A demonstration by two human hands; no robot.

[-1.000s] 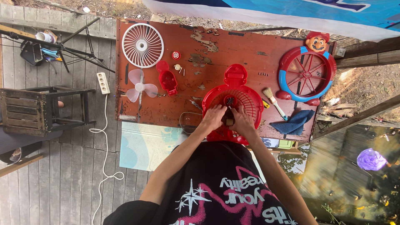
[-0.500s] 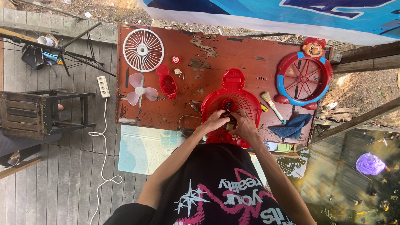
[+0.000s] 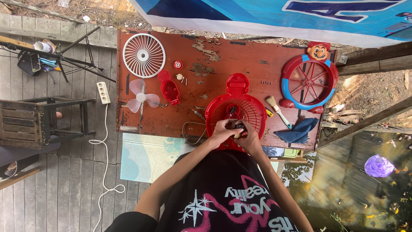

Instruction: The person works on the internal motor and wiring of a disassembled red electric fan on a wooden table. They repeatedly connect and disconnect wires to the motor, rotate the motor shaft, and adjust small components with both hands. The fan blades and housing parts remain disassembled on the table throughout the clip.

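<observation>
While both hands meet over the near edge of the red fan housing (image 3: 235, 111), the left hand (image 3: 223, 130) and the right hand (image 3: 245, 136) curl their fingers narrowly around a small dark part (image 3: 237, 126); what kind of part it is cannot be told. That housing lies flat on the rust-red table (image 3: 257, 60), between the small red cover (image 3: 170, 91) and the brush (image 3: 277, 110). Being moulded plastic, it is probably light and stiff, its thin grille ribs liable to crack, so the solid rim looks the safest grip. 1 white grille (image 3: 143, 55) and a pale fan blade (image 3: 142, 97) lie well apart.
</observation>
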